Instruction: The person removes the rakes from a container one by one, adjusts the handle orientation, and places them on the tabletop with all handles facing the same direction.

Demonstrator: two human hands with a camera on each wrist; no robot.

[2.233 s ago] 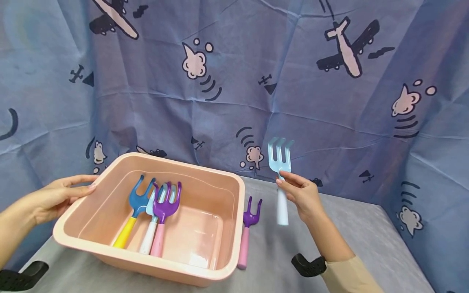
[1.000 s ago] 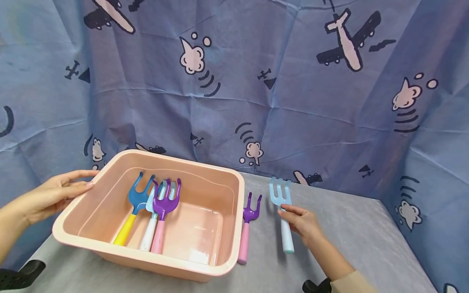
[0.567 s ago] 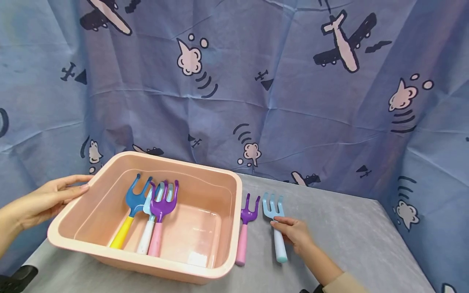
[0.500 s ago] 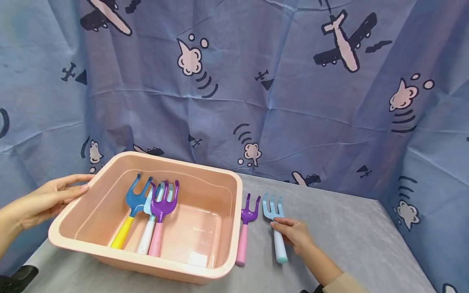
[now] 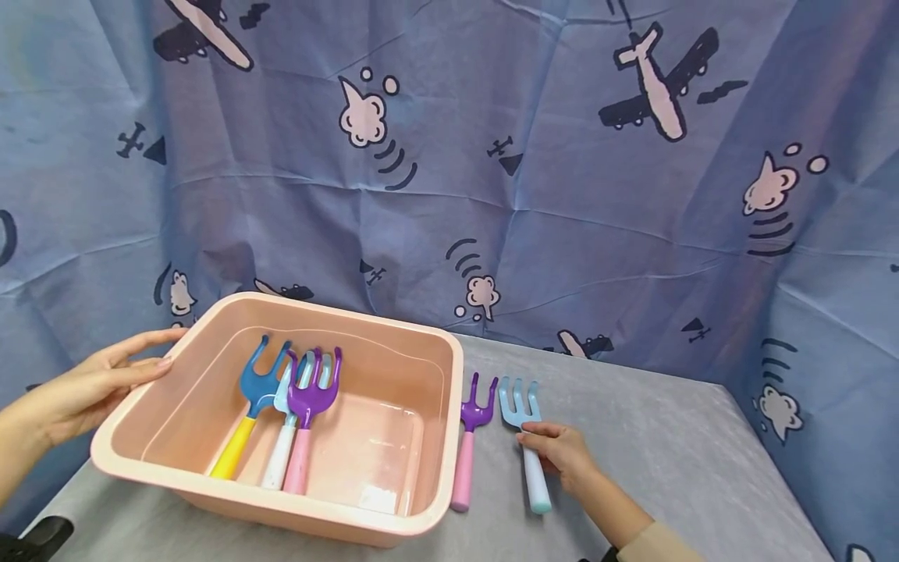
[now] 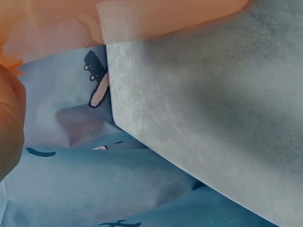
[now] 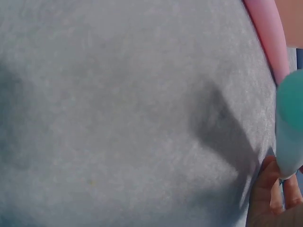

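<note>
My left hand (image 5: 98, 386) holds the left rim of a peach plastic tub (image 5: 435, 425), which is tilted with its inside toward me. In it lie a blue toy garden fork with a yellow handle (image 5: 235, 446), a light blue one with a white handle (image 5: 279, 457) and a purple one with a pink handle (image 5: 300, 457). Between thumb and fingers my right hand (image 5: 565, 453) pinches the neck of another light blue fork (image 5: 536, 480), low over the table; its mint handle end (image 7: 293, 101) faces the right wrist camera. Left of it, another purple fork (image 5: 465, 468) lies against the tub's right side.
The grey table (image 5: 660, 453) reaches back to a hanging blue cloth (image 5: 421, 195) printed with planes and clouds. In the left wrist view, the table's edge (image 6: 156, 146) runs under the tub's raised side.
My right hand has brought the light blue fork down from upright in the air and slightly left, close beside the purple fork. The left hand keeps hold of the tub.
</note>
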